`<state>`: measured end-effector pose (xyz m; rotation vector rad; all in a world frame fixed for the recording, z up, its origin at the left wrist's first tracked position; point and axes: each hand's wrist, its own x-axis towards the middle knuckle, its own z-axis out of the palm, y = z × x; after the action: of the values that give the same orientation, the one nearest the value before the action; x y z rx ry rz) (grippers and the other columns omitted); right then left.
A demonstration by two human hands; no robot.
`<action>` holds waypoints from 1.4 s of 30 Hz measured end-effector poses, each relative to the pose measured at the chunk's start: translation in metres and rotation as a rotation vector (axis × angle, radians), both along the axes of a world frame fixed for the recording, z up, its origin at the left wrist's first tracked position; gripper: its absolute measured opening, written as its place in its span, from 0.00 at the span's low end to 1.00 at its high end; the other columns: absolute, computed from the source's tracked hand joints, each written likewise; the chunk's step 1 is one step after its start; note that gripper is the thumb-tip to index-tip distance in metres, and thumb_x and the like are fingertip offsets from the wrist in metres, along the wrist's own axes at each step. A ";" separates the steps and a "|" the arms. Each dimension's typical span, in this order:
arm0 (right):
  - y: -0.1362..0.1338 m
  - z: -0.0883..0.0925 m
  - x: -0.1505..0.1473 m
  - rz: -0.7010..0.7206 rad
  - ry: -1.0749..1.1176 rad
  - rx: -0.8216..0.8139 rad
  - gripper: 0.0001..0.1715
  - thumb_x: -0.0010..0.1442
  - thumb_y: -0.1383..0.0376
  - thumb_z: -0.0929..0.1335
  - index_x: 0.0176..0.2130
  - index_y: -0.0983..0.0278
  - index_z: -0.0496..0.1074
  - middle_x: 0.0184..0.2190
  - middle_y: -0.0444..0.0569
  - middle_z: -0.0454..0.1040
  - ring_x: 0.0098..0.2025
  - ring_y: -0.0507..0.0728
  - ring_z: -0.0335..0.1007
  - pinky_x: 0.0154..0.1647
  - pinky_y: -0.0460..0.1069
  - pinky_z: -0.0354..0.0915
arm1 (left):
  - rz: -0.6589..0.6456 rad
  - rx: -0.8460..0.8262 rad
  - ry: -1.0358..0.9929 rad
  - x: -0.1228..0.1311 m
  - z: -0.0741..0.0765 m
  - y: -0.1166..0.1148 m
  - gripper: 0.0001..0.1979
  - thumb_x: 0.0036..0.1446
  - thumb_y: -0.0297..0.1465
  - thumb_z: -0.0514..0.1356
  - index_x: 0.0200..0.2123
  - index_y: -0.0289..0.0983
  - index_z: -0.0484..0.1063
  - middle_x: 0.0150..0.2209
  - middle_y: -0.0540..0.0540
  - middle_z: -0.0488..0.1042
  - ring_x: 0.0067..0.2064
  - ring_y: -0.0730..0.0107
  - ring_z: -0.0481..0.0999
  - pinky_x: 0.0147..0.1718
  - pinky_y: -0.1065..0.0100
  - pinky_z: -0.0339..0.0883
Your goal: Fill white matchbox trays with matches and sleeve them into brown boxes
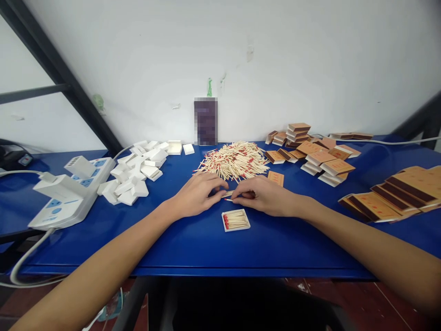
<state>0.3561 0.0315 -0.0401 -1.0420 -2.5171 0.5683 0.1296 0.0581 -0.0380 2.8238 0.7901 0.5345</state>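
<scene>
A few loose matches [228, 194] lie between my two hands, just in front of a big heap of red-tipped matches [237, 158]. My left hand [200, 195] has its thumb and forefinger curled at the left ends of these matches. From the other side, my right hand [265, 196] pinches them, with one match's red head poking out toward the left. Directly below the hands sits a white matchbox tray [236, 220], holding a layer of matches with their red heads to the left. An orange matchbox sleeve [276, 179] lies flat behind my right hand.
White empty trays [132, 172] are piled at the left, beside a white power strip [77, 197] with plugged-in chargers. Orange matchbox sleeves [320, 156] are stacked back right, and more flattened sleeves [396, 193] lie far right. A blurred dark panel [206, 122] stands against the wall.
</scene>
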 end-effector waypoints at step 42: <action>0.002 -0.008 0.004 -0.230 -0.121 0.368 0.14 0.62 0.68 0.64 0.45 0.66 0.76 0.38 0.54 0.76 0.42 0.60 0.71 0.45 0.55 0.66 | 0.088 0.086 0.060 -0.003 0.003 0.000 0.15 0.66 0.37 0.52 0.50 0.39 0.73 0.45 0.43 0.70 0.47 0.60 0.66 0.47 0.59 0.58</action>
<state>0.3597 0.0335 -0.0480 -1.2230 -2.4261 -0.0252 0.1265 0.0583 -0.0354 2.9073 0.9274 0.5109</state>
